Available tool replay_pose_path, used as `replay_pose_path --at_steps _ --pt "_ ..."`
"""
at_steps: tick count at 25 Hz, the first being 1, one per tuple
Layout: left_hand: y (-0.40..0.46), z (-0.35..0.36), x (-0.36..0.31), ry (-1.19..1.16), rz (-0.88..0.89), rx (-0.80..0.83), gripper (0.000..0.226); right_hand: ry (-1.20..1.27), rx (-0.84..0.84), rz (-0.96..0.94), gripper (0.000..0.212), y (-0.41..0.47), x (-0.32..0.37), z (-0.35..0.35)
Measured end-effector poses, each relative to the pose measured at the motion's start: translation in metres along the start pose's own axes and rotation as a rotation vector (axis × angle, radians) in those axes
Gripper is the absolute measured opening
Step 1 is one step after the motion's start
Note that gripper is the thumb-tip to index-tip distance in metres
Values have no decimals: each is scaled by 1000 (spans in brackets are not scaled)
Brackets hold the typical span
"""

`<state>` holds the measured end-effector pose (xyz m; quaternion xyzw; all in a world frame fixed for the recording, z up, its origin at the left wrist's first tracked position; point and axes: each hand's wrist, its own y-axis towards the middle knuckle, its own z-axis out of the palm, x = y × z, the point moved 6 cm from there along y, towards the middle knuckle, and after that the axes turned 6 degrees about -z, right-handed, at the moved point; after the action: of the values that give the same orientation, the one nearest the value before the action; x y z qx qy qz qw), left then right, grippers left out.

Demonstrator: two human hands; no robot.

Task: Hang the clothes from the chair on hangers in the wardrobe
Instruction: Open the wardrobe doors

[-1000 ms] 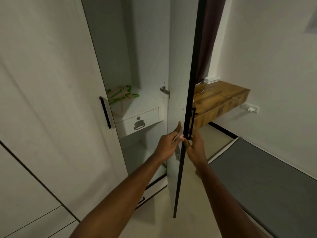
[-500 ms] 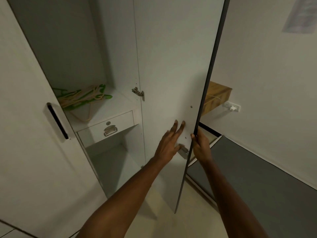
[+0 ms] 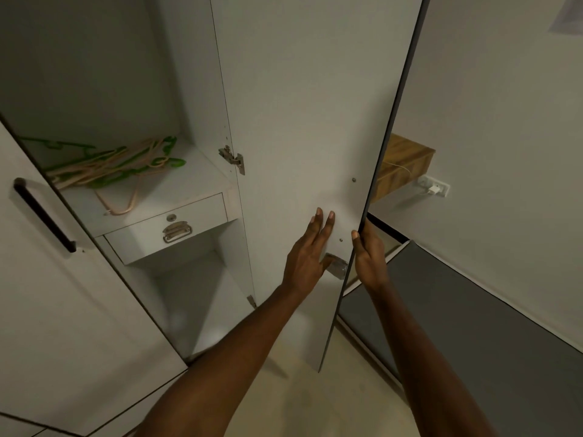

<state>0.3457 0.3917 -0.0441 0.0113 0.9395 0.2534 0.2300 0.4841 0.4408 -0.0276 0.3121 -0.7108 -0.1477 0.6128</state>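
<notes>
The white wardrobe stands open in front of me, its right door (image 3: 303, 121) swung out wide. My left hand (image 3: 310, 252) presses flat against the door's inner face with straight fingers. My right hand (image 3: 367, 257) grips the door's dark outer edge, thumb on the inner side. A pile of green and beige hangers (image 3: 116, 165) lies on the shelf inside, above a small drawer (image 3: 167, 230) with a metal pull. No clothes or chair are in view.
The wardrobe's left door (image 3: 63, 279) with a black handle (image 3: 44, 214) stands at my left. A grey mattress (image 3: 473, 326) lies low on the right. Behind the door are a wooden desk (image 3: 403, 165) and a wall socket (image 3: 433, 187) with a charger.
The right door has swung further open, showing more of the wardrobe's inside. My left hand went from the door's edge to flat on its inner face; my right stays on the edge.
</notes>
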Motion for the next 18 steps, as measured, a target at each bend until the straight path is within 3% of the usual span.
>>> replay_pose_path --at_steps 10,18 --pt "18 28 -3 190 -108 -78 112 -105 37 90 48 22 -26 -15" --pt "18 30 -2 220 -102 -80 106 -143 64 30 46 23 -33 -15"
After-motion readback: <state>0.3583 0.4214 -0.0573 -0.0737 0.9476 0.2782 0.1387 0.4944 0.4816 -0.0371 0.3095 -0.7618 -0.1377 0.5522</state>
